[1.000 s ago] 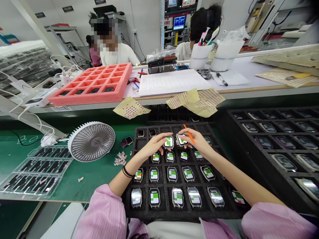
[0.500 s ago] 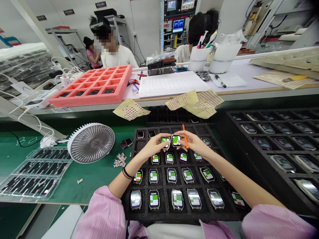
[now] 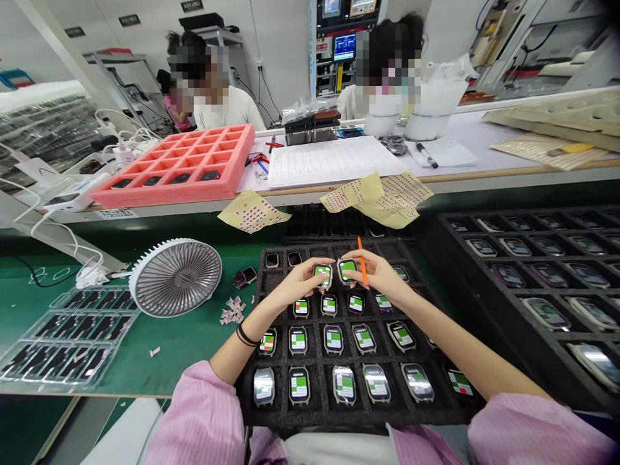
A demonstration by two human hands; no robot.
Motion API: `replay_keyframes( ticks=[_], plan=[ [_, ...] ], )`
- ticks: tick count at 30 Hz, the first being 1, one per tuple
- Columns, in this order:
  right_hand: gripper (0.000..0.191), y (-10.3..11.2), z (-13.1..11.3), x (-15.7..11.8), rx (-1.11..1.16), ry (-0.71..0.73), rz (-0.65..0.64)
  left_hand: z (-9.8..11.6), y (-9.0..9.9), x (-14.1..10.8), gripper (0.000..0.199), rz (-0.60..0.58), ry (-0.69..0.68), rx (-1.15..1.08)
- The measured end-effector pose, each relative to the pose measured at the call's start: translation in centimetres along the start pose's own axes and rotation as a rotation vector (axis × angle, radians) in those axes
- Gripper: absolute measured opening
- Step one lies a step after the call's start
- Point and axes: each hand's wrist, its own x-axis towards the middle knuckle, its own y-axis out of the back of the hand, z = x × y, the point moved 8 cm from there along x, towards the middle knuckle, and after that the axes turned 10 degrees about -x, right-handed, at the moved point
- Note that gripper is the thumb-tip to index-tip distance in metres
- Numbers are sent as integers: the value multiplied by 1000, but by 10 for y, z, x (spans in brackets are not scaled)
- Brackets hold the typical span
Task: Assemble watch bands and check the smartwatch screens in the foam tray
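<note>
Over the black foam tray (image 3: 317, 413) I hold two smartwatch bodies without straps, their lit screens showing green and white blocks. My left hand (image 3: 301, 283) is closed on one smartwatch (image 3: 322, 276), thumb on its screen. In my right hand (image 3: 378, 274) is the other smartwatch (image 3: 346, 270), plus an orange stick (image 3: 362, 261) that points upward between the fingers. Below them, several more smartwatches (image 3: 334, 338) lie face up in the tray's compartments, mostly lit green and white, a few with red or orange blocks. Two dark-screened ones sit at the tray's back left.
Left of the tray stand a white fan (image 3: 177, 278), small paper-like pieces (image 3: 233, 311) and a clear plastic tray of black parts (image 3: 72, 332). A second black tray of watches (image 3: 533, 310) is on the right. Behind, a shelf carries a pink foam tray (image 3: 179, 161); people sit beyond.
Both watches have tilted a little and moved slightly apart, the right one shifting to the right with the orange stick. The camera view has shifted slightly.
</note>
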Motion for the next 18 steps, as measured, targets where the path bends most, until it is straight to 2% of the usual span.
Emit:
replay_keyframes(
  ticks=[5, 10, 15, 18],
  plan=[
    [49, 0, -6, -1, 0, 33, 1, 6, -1, 0, 55, -11, -68, 25],
    [36, 1, -3, -2, 5, -32, 58, 1, 2, 1, 42, 32, -22, 11],
    [36, 2, 0, -1, 40, -63, 96, -1, 3, 2, 40, 53, -7, 14],
    [33, 2, 0, -1, 35, -50, 74, 0, 3, 1, 41, 81, -3, -4]
  ],
)
